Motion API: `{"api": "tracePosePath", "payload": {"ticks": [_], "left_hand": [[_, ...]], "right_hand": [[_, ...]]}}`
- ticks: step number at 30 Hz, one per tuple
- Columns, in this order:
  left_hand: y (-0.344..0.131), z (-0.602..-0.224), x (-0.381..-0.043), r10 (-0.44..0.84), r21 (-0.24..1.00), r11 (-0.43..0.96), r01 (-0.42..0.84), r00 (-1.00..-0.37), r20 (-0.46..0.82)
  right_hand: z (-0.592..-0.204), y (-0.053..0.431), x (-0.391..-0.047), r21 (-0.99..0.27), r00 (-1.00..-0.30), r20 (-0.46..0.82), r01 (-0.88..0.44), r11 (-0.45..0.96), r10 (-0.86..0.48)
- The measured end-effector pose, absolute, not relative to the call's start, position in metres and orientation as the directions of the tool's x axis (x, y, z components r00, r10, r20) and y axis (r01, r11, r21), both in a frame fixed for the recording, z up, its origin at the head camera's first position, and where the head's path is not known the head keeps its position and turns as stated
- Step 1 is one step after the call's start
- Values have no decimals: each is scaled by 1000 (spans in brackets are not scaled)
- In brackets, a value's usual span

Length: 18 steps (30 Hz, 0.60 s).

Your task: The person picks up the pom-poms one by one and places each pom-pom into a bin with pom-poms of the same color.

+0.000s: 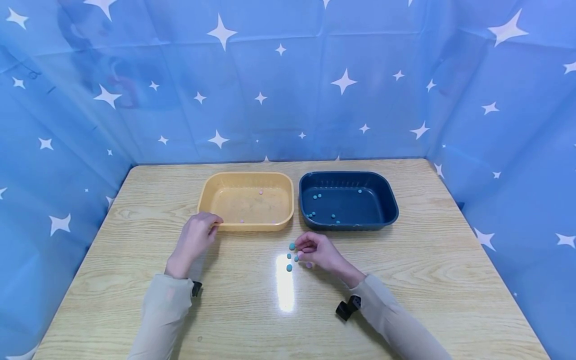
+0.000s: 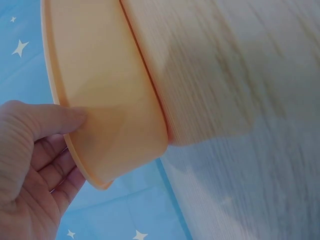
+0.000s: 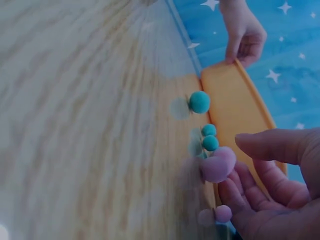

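My left hand (image 1: 198,234) pinches the near-left rim of a yellow plastic basin (image 1: 245,227), thumb on the outer wall (image 2: 107,85) in the left wrist view. My right hand (image 1: 321,254) is low over the table among small teal and pink balls. In the right wrist view its thumb and fingers are spread apart, fingertips right at two pink balls (image 3: 215,169). Another small pink ball (image 3: 223,213) lies beside the fingers. Several teal balls, among them a larger one (image 1: 289,268), lie to the left of the hand.
A dark blue basin (image 1: 348,227) stands right of the yellow one, with several teal balls (image 1: 333,216) inside. A few pink balls (image 1: 261,192) are in the yellow basin. Blue curtains with white stars surround the wooden table (image 1: 252,310) at the back and sides.
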<state>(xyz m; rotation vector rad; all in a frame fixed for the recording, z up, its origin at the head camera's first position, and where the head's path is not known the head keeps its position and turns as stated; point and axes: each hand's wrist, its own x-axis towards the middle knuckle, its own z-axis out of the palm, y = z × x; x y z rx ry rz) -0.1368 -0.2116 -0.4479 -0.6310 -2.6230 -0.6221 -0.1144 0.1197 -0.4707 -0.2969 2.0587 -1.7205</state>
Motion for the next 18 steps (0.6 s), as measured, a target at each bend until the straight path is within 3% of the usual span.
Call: {"api": "tracePosePath", "payload": {"ticks": [18], "left_hand": [[-212, -446, -137, 329, 344, 803, 486, -845, 422]], "right_hand": [[-476, 113, -115, -943, -903, -128, -17, 333, -410]]}}
